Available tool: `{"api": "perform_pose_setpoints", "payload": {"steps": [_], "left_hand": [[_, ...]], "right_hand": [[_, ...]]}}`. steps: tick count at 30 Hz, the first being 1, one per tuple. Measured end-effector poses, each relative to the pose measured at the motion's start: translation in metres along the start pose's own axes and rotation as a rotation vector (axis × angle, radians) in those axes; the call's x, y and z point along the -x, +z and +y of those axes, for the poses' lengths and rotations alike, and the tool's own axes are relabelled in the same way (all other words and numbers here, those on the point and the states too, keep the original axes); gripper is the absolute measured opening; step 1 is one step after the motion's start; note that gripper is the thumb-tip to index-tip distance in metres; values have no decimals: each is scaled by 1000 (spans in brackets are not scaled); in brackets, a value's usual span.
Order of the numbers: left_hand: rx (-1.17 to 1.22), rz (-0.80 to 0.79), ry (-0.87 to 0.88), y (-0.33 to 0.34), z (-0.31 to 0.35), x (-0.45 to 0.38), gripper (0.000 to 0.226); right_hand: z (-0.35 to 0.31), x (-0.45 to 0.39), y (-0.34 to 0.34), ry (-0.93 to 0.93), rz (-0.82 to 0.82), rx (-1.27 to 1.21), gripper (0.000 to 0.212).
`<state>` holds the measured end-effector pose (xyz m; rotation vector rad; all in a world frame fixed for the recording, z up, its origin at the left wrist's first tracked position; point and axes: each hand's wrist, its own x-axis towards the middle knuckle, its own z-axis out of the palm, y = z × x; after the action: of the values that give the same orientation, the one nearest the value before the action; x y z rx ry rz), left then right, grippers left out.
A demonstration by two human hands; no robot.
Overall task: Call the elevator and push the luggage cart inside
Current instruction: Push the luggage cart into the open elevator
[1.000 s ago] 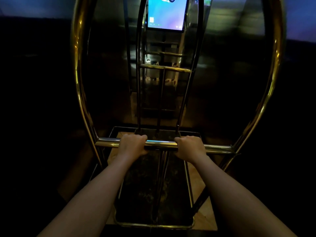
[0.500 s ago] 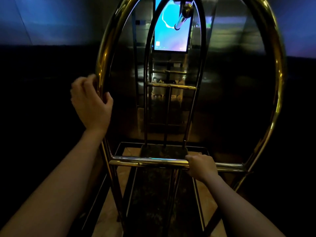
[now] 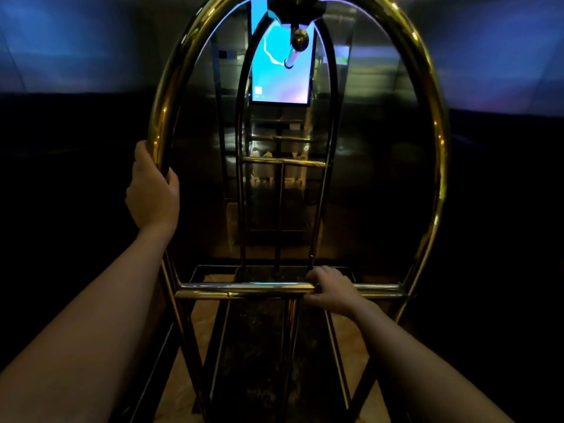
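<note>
Brass-tubed, arch-framed luggage cart, stood before dark reflective elevator wall: left hand fingers wrapped on arch, right hand fingers curled round horizontal brass crossbar; even, straight pushing is advised.

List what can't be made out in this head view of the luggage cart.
- Cart wheels: below the bottom edge.
- Top of the brass arch: cut off by the upper edge.
- Left hand fingers: hidden behind the arch tube.
- Screen text: too small, partly behind the hanging hook.
- Side walls: too dark.
- Elevator buttons: none visible.
</note>
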<state>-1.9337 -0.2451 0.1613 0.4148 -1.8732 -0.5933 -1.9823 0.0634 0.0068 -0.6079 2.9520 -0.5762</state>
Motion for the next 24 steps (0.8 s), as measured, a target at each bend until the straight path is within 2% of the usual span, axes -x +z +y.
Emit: {"api": "perform_pose_setpoints", "payload": {"steps": [1, 2, 3, 6, 8, 10, 11, 13, 15, 16, 19, 24], "left_hand": [[1, -1, 4, 0, 0, 0, 48], [4, -4, 6, 1, 1, 0, 48], [6, -9, 5, 0, 1, 0, 47], [18, -21, -10, 0, 4, 1, 47], [29, -30, -23, -1, 7, 0, 47], [45, -47, -34, -2, 9, 0, 47], [54, -57, -37, -2, 10, 0, 48], [69, -73, -42, -4, 10, 0, 48], [74, -86, -46, -5, 10, 0, 49], [75, -91, -50, -5, 10, -1, 49], [78, -102, -71, -4, 9, -1, 52], [81, -115, -80, -5, 11, -2, 55]], "right_hand": [[2, 4, -14, -12, 44, -152, 48], [5, 8, -32, -35, 171, -246, 46], [10, 11, -52, -59, 366, -246, 42], [26, 25, -120, -29, 968, -24, 34], [37, 30, -157, 7, 1155, 123, 34], [47, 32, -178, 43, 1233, 226, 36], [52, 31, -184, 69, 1259, 186, 39], [58, 25, -187, 132, 1230, -79, 53], [59, 18, -184, 224, 1121, -368, 61], [61, 14, -183, 266, 1096, -409, 56], [64, 7, -182, 306, 1132, -320, 31], [62, 2, -179, 344, 1179, -300, 27]]}}
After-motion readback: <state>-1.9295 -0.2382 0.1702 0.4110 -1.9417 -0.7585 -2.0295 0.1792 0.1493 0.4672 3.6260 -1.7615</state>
